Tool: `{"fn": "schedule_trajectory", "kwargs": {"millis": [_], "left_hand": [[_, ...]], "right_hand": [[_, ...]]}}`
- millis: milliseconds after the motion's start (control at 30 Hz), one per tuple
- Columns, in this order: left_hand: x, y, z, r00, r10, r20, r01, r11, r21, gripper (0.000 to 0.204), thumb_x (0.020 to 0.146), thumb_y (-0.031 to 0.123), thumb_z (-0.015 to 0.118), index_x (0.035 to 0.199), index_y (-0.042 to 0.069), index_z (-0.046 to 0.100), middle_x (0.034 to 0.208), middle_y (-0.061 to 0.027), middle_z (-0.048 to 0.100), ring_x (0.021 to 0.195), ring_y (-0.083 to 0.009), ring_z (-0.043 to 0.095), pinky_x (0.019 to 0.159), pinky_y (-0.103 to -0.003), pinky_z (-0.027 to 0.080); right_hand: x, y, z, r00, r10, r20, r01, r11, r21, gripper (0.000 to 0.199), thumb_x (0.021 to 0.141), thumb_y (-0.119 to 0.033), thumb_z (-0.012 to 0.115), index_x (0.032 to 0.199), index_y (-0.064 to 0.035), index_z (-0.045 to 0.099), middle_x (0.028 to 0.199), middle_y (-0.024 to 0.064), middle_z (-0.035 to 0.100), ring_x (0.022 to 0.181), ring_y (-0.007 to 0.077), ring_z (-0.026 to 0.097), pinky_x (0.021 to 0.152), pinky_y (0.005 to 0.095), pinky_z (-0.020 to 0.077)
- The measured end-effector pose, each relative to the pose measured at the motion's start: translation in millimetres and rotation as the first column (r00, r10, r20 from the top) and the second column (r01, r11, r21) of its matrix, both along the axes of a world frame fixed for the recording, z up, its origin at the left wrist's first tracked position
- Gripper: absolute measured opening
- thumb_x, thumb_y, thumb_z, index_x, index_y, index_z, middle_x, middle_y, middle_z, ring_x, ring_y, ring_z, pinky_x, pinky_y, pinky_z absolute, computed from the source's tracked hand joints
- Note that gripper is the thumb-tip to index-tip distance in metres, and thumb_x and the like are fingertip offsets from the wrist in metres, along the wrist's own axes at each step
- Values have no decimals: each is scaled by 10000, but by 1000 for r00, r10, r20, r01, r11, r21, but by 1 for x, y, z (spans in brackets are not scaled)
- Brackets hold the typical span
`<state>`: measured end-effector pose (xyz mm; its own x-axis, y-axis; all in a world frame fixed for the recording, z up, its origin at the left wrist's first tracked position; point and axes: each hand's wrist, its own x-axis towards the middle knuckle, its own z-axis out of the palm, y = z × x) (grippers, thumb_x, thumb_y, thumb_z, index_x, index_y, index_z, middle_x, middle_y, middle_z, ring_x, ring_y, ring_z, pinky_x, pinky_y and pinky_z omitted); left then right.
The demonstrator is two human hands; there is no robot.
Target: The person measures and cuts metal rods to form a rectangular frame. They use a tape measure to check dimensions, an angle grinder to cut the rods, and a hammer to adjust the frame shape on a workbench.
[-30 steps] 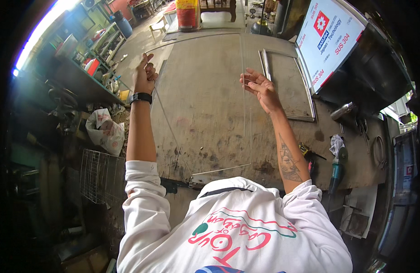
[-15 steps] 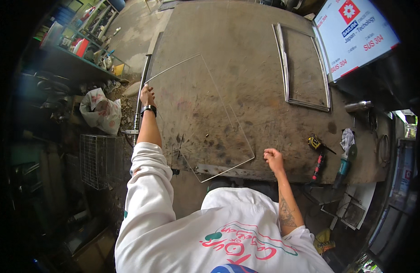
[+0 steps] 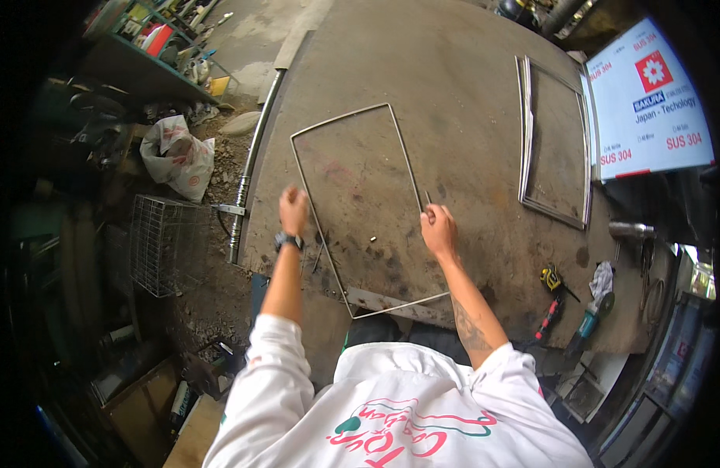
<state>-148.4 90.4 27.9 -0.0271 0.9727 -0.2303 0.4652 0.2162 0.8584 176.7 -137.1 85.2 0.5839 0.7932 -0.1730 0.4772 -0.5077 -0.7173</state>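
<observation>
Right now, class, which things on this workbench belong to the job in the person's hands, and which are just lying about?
In hand:
thin metal frame, flat on the steel table
left hand and right hand, each at a long side of it

Lying about:
stacked frames
tape measure
red-handled tool
rag
wire basket
plastic bag

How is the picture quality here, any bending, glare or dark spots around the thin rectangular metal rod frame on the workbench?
Head view: fisheye bending curves the grey steel pipe along the left edge of the worn metal bench top; the thin rectangular metal rod frame is evenly lit and sharp, like the left hand and right hand; the white printed sign is bright, near glare; the corners are black.
</observation>
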Motion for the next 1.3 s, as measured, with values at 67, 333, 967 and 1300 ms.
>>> {"fn": "schedule_trajectory", "kwargs": {"millis": [67, 333, 967, 1300], "left_hand": [[-7, -75, 2, 998, -18, -62, 20, 999, 41, 476, 959, 223, 750, 1351, -29, 651, 1320, -230, 675, 1245, -357, 669, 1056, -450, 538], [-19, -266, 61, 995, -67, -71, 63, 997, -51, 321, 950, 128, 743, 1255, 27, 726, 1195, -145, 683, 1087, -280, 694, 951, -392, 561], [185, -71, 512, 653, -695, -300, 512, 112, 852, 286, 1034, 163, 685, 1303, 65, 675, 1216, -181, 718, 1126, -390, 684, 975, -467, 538], [125, -228, 565, 89, -994, 56, 726, 103, 680, 362, 1046, 284, 618, 871, -22, 698, 713, -196, 638, 657, -310, 640, 672, -418, 514]], "right_hand": [[5, 51, -3, 985, 49, 166, -58, 997, 50, 279, 988, -225, 714, 1175, -18, 700, 1130, 178, 690, 1066, 376, 706, 884, 482, 580], [27, 187, -25, 969, 125, 213, -78, 974, -213, 177, 931, -104, 682, 1074, -1, 678, 1094, 212, 734, 1039, 429, 721, 898, 520, 583], [35, -34, 367, 407, 525, -747, -31, 826, 563, 263, 1107, -307, 626, 1046, -56, 678, 708, 13, 637, 495, 63, 489, 423, 232, 332], [42, -138, 477, 664, 626, -409, -375, 752, 542, 394, 1044, -391, 738, 1042, -8, 648, 841, -9, 532, 712, 72, 484, 607, 223, 358]]}}
